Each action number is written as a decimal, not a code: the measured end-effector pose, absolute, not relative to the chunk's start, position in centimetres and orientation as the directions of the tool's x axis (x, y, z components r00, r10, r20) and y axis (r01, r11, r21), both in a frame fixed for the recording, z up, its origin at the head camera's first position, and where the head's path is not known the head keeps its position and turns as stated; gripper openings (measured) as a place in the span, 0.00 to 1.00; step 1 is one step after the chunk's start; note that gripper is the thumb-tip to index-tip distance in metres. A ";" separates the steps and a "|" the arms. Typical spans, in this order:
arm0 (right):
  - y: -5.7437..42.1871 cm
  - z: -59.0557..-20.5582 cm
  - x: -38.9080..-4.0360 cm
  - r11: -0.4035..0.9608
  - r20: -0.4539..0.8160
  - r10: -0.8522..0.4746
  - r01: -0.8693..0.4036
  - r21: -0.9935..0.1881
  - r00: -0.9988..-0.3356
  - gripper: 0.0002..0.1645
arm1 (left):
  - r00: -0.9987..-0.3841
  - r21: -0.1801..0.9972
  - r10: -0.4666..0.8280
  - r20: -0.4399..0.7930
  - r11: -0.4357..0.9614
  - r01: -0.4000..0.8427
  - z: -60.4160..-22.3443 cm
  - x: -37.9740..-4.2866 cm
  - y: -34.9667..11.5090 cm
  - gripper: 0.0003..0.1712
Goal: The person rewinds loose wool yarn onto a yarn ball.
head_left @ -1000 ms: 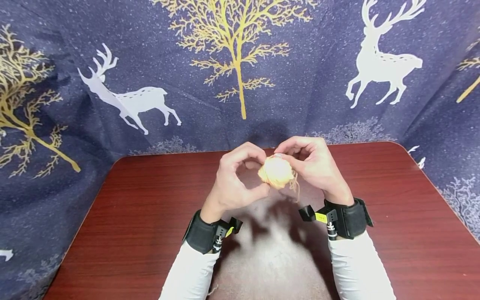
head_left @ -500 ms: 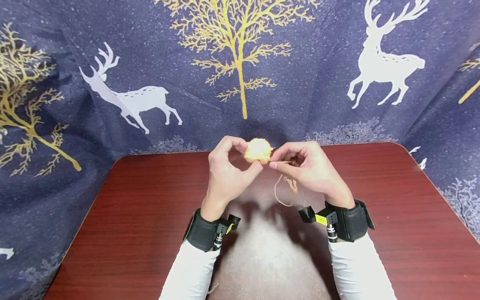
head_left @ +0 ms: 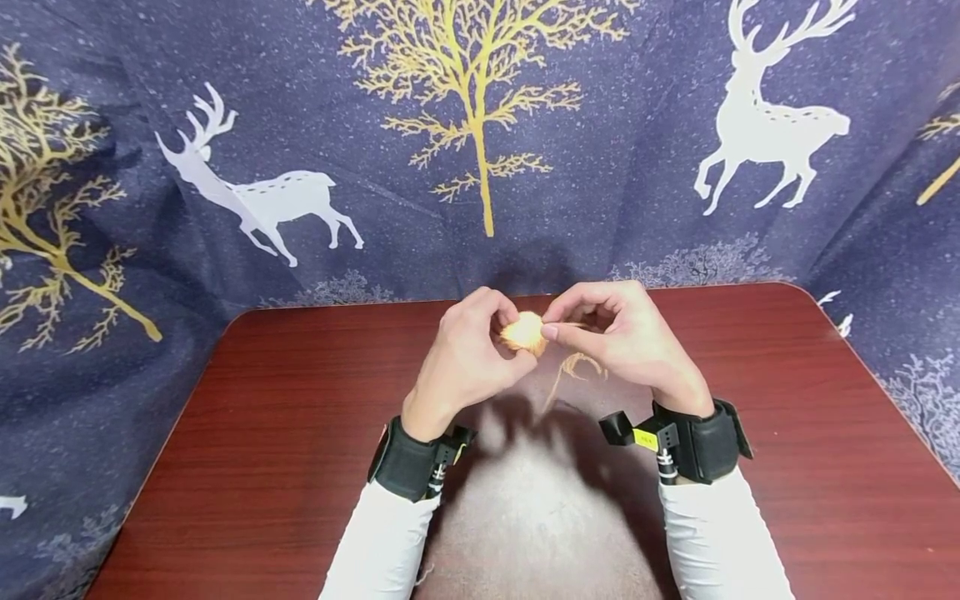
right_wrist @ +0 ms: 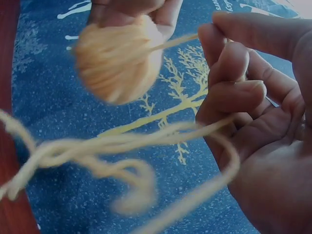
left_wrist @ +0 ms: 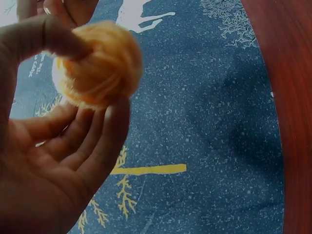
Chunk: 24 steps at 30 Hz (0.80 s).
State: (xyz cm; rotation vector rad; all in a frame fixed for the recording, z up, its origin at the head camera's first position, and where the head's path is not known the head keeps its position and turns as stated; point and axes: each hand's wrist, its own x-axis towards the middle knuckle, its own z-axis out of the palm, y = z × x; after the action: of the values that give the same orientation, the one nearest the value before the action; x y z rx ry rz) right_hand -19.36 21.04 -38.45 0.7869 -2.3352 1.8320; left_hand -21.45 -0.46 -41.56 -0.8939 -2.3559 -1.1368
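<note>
A small orange-yellow ball of yarn (head_left: 523, 332) is held above the table between thumb and fingers of my left hand (head_left: 468, 358). In the left wrist view, wound strands show on the yarn ball (left_wrist: 105, 68), which is slightly blurred. Close on its right, my right hand (head_left: 626, 337) pinches a yarn strand (right_wrist: 173, 43) between thumb and forefinger. That strand runs from the ball to the fingertips. Below the right hand hangs a loose, tangled length of yarn (right_wrist: 122, 141), which passes through the curled lower fingers.
The reddish-brown table (head_left: 300, 417) has a bright glare patch in front. A dark blue cloth (head_left: 405, 192) with white deer and golden trees rises behind its back edge. A short pale thread (head_left: 425, 575) lies beside the left sleeve. Black straps with cameras sit on both wrists.
The ball went left and up, then came back down a little, turning in the left hand. The right hand drew out a strand, and the loose yarn below it swung about.
</note>
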 end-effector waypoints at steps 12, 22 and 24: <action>21.5 -38.6 -19.5 0.128 0.401 -0.313 -0.456 -0.881 -0.861 0.05 | -0.591 0.661 0.663 0.460 0.189 0.726 -41.2 -20.8 0.2 0.18; 21.4 -39.0 -19.9 0.082 0.372 -0.258 -0.404 -0.911 -0.892 0.05 | -0.531 0.704 0.517 0.671 -0.222 0.674 -40.4 -20.4 0.3 0.20; 21.3 -39.2 -20.0 0.040 0.388 -0.268 -0.413 -0.910 -0.882 0.06 | -0.539 0.684 0.448 0.714 -0.277 0.675 -40.3 -20.4 0.3 0.20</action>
State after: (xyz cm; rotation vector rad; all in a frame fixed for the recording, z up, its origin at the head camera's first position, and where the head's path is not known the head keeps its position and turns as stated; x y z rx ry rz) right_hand -19.98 21.28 -39.17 0.7183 -2.1820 1.9764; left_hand -20.41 0.33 -40.30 -1.4047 -1.7703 -1.9190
